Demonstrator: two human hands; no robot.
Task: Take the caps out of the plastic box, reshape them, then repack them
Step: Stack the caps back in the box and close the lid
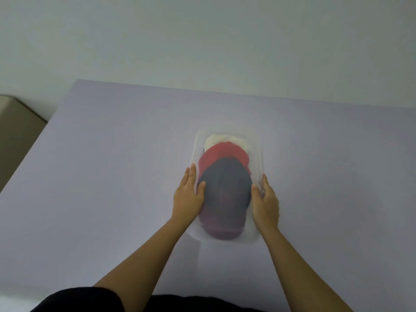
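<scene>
The whole view is soft and hazy, so the walls of the clear rectangular plastic box (257, 152) show only as faint outlines, and I cannot tell whether a lid covers it. Inside, three caps overlap like roof tiles. Only a strip of the cream-white fabric cap (221, 140) shows at the far end, and the red fabric cap (221, 154) is half covered by the dark navy-purple fabric cap (225, 192) nearest the person. No stitching or logos can be made out. The person's forearms enter from the bottom edge, where black clothing (90, 300) is cut off, and a beige object (15, 131) is clipped at the left edge.

The box lies flat near the middle of the pale lavender table (112, 176), its long axis running straight away from the person. The caps line up along that axis. The dark cap's flatter, paler end (apparently its brim) points toward the person.

The left hand (188, 194) lies against the box's left wall and the right hand (265, 203) against its right wall. Each has its fingers straight and pressed together, and its thumb reaches over the top edge.
</scene>
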